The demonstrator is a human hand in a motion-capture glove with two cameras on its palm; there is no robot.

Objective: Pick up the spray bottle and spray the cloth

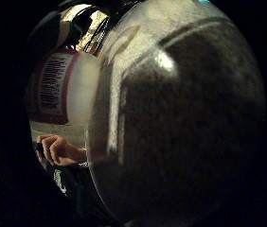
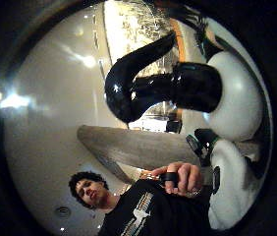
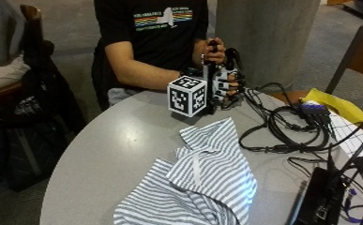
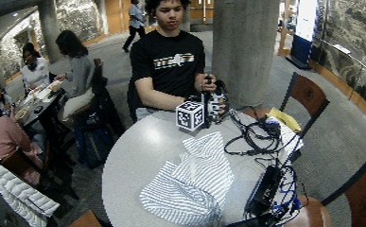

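Note:
At the far edge of the round grey table (image 3: 112, 140), my gloved right hand (image 3: 226, 86) has its fingers curled round the spray bottle, whose body is mostly hidden by the glove. The bottle's black spray head (image 3: 213, 46) sticks up above it, and the person's bare left hand (image 3: 215, 55) grips that head. In the thumb side palm view the black spray head (image 2: 173, 86) is close, with the bare hand (image 2: 183, 178) beyond it. The bottle's white and red label (image 1: 53, 90) shows in the little finger side palm view. A blue and white striped cloth (image 3: 206, 173) lies crumpled in front, apart from the bottle.
Black cables (image 3: 281, 126) loop across the table's right side towards a black device (image 3: 321, 199) at the near right edge. A yellow sheet (image 3: 331, 101) and white paper lie beyond them. A concrete pillar (image 3: 262, 37) and a chair (image 3: 359, 51) stand behind.

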